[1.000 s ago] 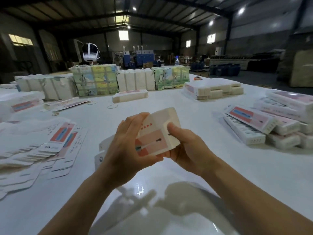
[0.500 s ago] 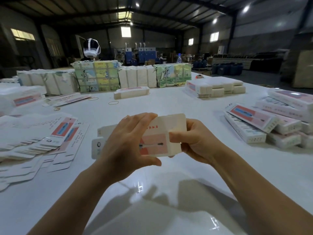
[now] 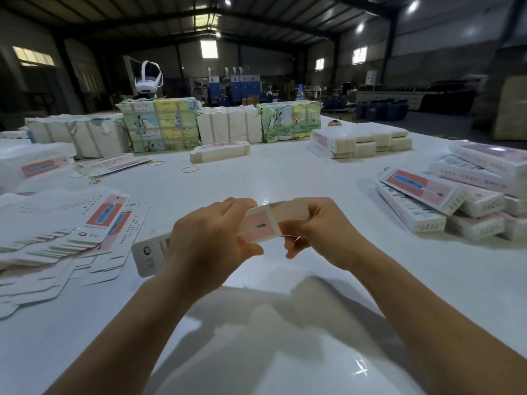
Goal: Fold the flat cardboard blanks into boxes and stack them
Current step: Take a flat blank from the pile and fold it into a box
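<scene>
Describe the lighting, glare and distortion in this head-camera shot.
Head view: dim hall, bright ceiling lamps and windows; glossy white table shows glare spots near the bottom right and soft shadows under both arms; wide-angle lens bows the edges; the cardboard blank stays reasonably sharp.

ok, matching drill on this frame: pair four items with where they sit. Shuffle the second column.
Things:
1. flat blanks
2. folded boxes
3. headset
4. box being folded

Places:
A. between left hand and right hand
B. table's right side
C. atop the far wrapped bundles
D. fanned out on the table's left

Pairs: 1-D, 2-B, 3-C, 4-A
</scene>
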